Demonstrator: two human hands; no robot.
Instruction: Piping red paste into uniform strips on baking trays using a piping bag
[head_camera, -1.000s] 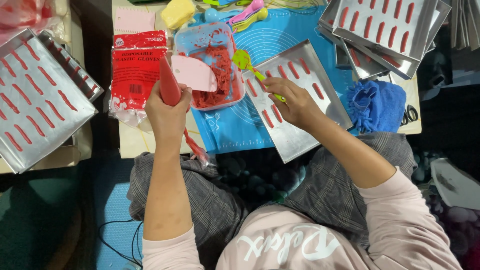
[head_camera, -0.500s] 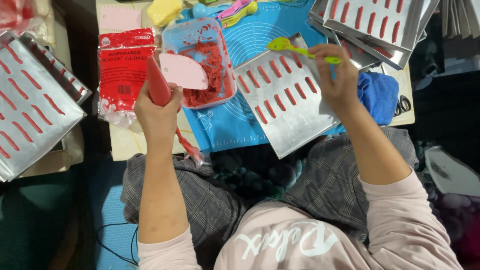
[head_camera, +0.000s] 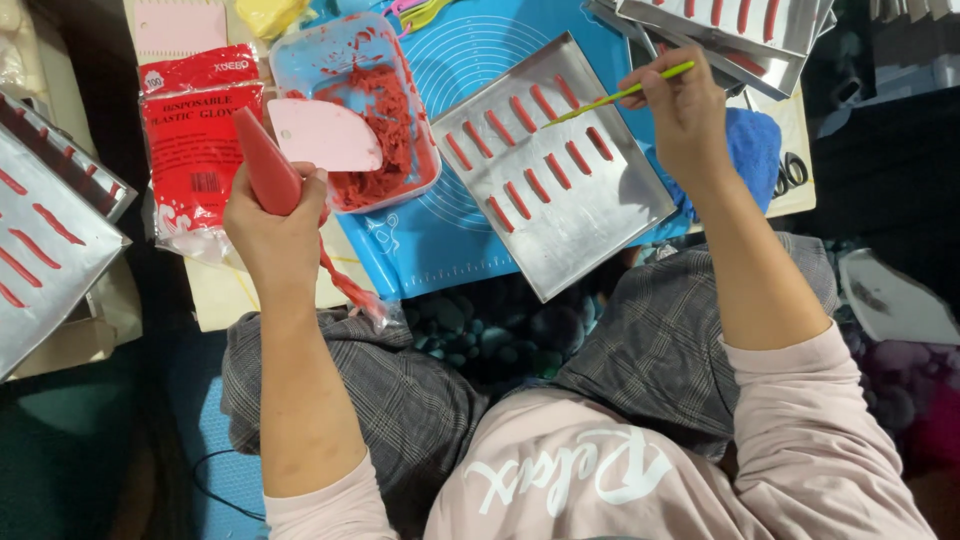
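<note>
Red piping bag (head_camera: 262, 165) gripped by left hand (head_camera: 272, 232); right hand (head_camera: 688, 108) pinches green stick (head_camera: 620, 94)

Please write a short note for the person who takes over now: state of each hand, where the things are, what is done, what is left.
Left hand: grips a red piping bag, tip up, near the tub of red paste.
Right hand: holds a green stick, tip over the tray on the blue mat.
Done: two rows of red strips piped on the tray.
Left: the tray's near part is bare.
</note>
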